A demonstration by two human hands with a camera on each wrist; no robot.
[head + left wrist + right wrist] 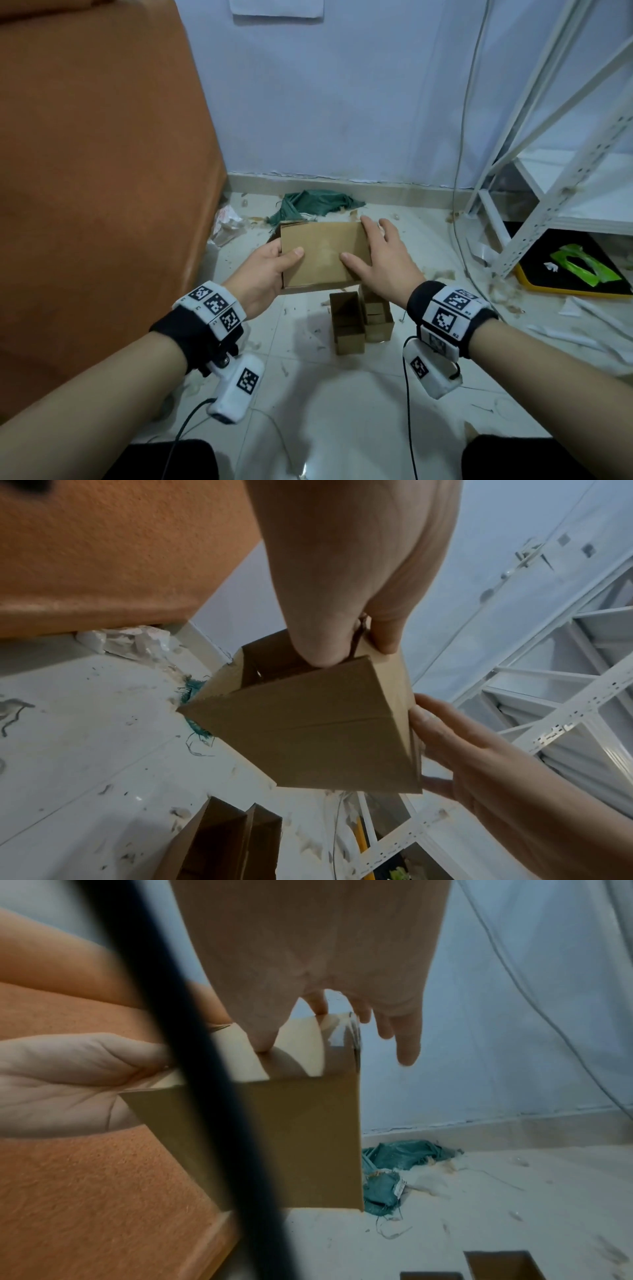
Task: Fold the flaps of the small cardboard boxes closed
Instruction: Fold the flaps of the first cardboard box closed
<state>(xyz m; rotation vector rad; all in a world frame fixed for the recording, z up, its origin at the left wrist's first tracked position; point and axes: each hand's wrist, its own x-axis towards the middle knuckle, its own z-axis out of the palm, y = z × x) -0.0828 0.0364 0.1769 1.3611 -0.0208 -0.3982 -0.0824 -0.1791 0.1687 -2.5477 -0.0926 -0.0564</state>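
Note:
I hold a small brown cardboard box (322, 257) in the air over the floor with both hands. My left hand (274, 265) grips its left end, thumb on the top face and fingers underneath; in the left wrist view this left hand (346, 642) pinches the box (308, 729) at its open end. My right hand (376, 253) lies with straight fingers along the right side, thumb pressed on the top face. In the right wrist view the right hand (342, 1010) reaches over the box (284, 1137). Two open small boxes (359, 322) stand on the floor beneath.
An orange-covered block (96, 154) fills the left. A crumpled green cloth (315, 204) lies by the wall behind the box. A white metal rack (555, 171) stands at the right, with a black-and-yellow mat (568, 270) under it. Scraps litter the tiled floor (342, 394).

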